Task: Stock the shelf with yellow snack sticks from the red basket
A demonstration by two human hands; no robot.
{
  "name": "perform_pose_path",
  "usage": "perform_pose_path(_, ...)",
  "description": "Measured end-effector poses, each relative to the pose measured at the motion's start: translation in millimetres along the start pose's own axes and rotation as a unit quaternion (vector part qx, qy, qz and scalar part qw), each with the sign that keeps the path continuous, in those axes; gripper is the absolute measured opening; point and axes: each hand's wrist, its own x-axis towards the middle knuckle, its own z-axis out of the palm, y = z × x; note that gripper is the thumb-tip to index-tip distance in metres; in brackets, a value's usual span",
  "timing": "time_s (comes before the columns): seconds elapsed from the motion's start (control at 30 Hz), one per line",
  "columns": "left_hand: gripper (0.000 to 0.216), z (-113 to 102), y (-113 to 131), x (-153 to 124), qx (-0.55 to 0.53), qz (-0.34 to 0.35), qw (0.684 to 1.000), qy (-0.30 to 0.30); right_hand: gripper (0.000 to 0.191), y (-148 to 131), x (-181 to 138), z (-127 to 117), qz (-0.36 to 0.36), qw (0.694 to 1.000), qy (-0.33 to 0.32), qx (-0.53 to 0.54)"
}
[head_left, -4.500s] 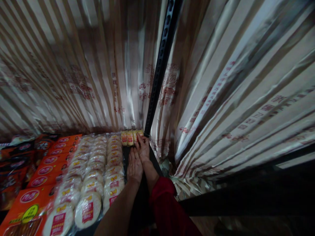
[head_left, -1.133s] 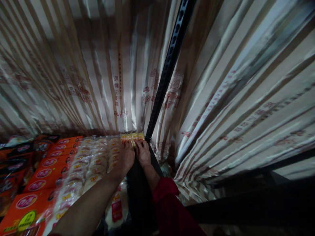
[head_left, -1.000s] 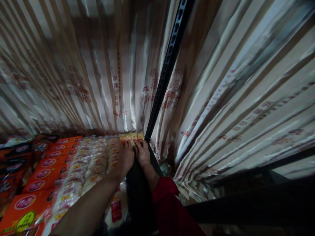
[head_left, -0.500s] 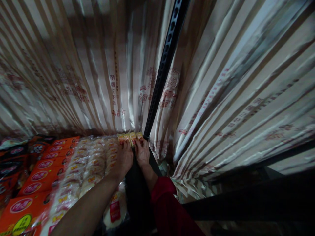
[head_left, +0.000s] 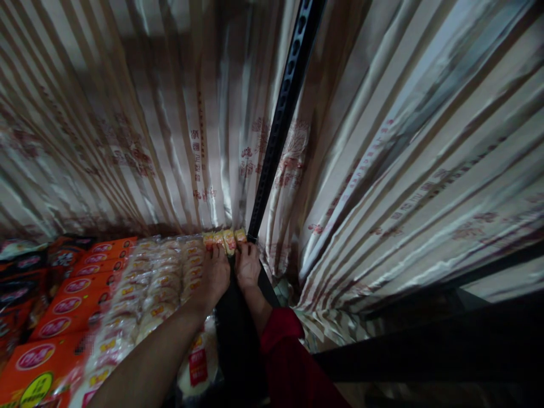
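Note:
A row of small yellow packets (head_left: 230, 241) lies at the far end of a dark shelf (head_left: 238, 340). My left hand (head_left: 217, 273) reaches over clear-wrapped pale round cakes or buns (head_left: 193, 266), and its bent fingers grip the front of the left-hand yellow packets. Beside it, my right hand (head_left: 247, 266) has its fingers curled against the rightmost packet, close to the foot of a black perforated post (head_left: 283, 113). One packet shows between the two hands. My fingertips are partly hidden in the dim light.
Orange packs (head_left: 66, 306) stand in a row on the left, with darker packs (head_left: 21, 283) beyond them. A clear-wrapped pale item with a red label (head_left: 198, 365) lies in front. Pleated printed curtains (head_left: 170, 141) hang behind and to the right. A dark bar (head_left: 425, 340) crosses the lower right.
My right hand has shifted slightly to the right, and its fingers sit closer together. More of the yellow packet between my hands shows. My left hand stays nearly in place.

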Motion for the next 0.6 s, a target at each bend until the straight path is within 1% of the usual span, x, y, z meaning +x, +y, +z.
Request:
perform_pose_path(0.1,0.049,-1,1,0,0.008,-0.009,1.000,-0.007,0.030,-1,-2,0,0.015,0.999,0.001,-0.029)
perform_pose_path(0.23,0.049,-5,2,0,-0.003,-0.012,1.000,-0.018,0.031,-2,-3,-2,-0.001,0.999,0.004,-0.052)
perform_pose_path(0.33,0.047,-6,2,0,-0.014,-0.013,1.000,-0.020,0.031,-1,-3,-1,-0.023,0.999,-0.005,-0.039)
perform_pose_path(0.4,0.047,-5,1,0,-0.022,-0.012,1.000,-0.017,0.029,-1,-2,0,-0.024,0.999,-0.015,-0.024)
perform_pose_path(0.6,0.050,5,0,2,-0.038,-0.010,0.999,0.004,0.021,-1,0,2,0.010,0.999,-0.032,0.001)
